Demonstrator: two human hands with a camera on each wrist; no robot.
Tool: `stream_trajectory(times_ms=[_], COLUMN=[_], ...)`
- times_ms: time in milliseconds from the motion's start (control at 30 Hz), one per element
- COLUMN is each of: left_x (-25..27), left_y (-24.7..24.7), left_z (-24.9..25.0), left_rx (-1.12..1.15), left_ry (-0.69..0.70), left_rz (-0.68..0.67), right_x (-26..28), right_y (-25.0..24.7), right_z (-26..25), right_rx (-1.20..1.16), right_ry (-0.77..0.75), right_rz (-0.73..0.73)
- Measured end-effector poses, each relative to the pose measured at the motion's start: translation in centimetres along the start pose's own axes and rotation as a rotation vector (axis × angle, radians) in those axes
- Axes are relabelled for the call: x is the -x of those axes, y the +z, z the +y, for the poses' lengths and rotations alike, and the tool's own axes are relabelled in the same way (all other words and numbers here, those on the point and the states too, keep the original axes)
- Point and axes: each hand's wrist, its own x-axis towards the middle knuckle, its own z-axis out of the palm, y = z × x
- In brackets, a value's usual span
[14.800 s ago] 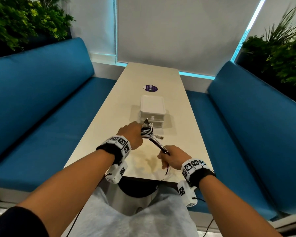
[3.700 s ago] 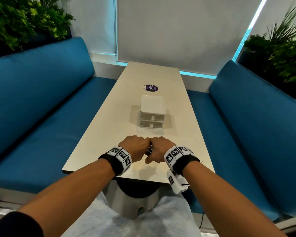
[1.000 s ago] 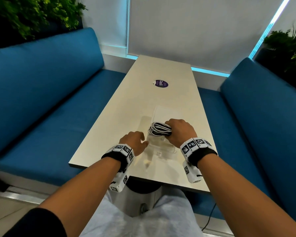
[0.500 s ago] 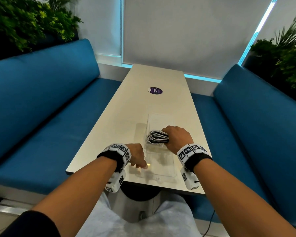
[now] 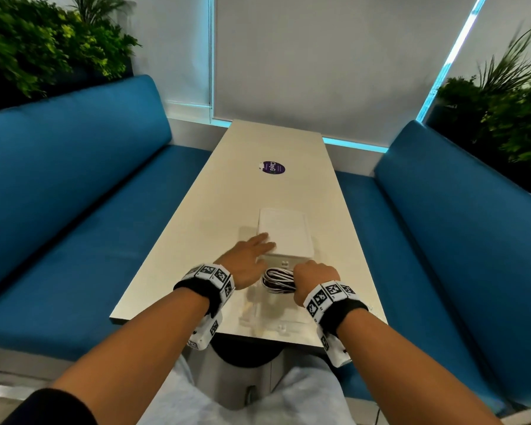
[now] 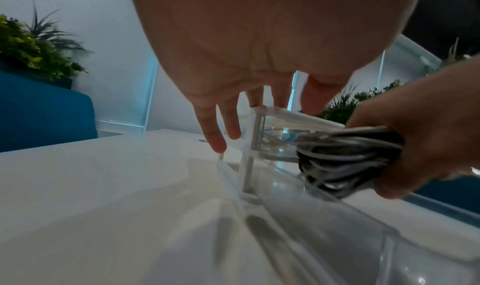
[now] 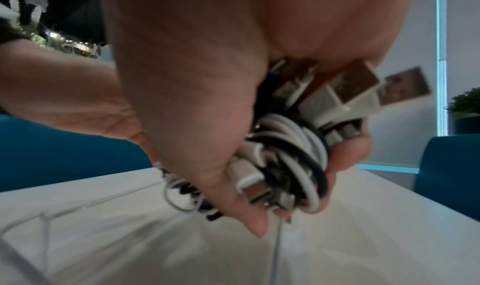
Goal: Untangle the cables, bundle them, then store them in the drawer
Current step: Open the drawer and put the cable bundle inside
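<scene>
A person at a booth table [image 5: 215, 210] lowers a coiled bundle of black and white cables [image 5: 279, 280] into the pulled-out clear drawer [image 5: 276, 317] of a small white drawer unit [image 5: 284, 231]. The right hand [image 5: 314, 279] has its fingers curled tight round the bundle, plugs poking out by the fingertips; the bundle hangs just over the drawer's floor, directly ahead of the right wrist and just right of the left one. The left hand [image 5: 247, 256] lies flat with straight, spread fingers, its tips resting at the near left corner of the unit's top, gripping nothing.

The step appears to be the last one, setting the bundle down inside the drawer. Done well, that likely means keeping the left hand pressed on the unit so the light box does not slide, lowering the coil flat to the drawer floor, and tucking the plugs [image 7: 345, 92] inside the walls before the fingers let go, since a loose coil could spring open and foul the drawer as it shuts.

Much is hard to read. The drawer is clear plastic, so its walls and front edge nearly vanish against the pale table. Whether the coil already touches the floor cannot be told. Any tie round the bundle is hidden under the fingers. Both wrist views are blurred, and the right hand covers the far half of the coil.
</scene>
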Motion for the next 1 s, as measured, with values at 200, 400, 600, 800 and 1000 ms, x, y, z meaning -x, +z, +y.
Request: stream_trajectory(times_ms=[200, 400, 600, 800, 1000], left_x=[0.2, -0.4, -0.8, -0.5, -0.5], left_y=[2.2, 3.2, 2.9, 3.1, 2.4], left_z=[-0.1, 0.0, 0.6, 0.7, 0.1], left_rx=[-0.007, -0.083, -0.116, -0.076, -0.002], left_ry=[0.037, 0.019, 0.006, -0.019, -0.013], left_rz=[0.140, 0.225, 0.238, 0.203, 0.179], right_x=[-1.1, -0.7, -0.1, 0.6, 0.2], right_y=[0.3, 1.2, 1.7, 1.7, 2.4], right_z=[-2.6, -3.3, -2.8, -3.7, -3.9], right_rx=[0.065, 0.051, -0.060, -0.011, 0.092], right_ry=[0.102, 0.022, -0.031, -0.033, -0.013], right_rz=[-0.024, -0.012, 0.032, 0.005, -0.041])
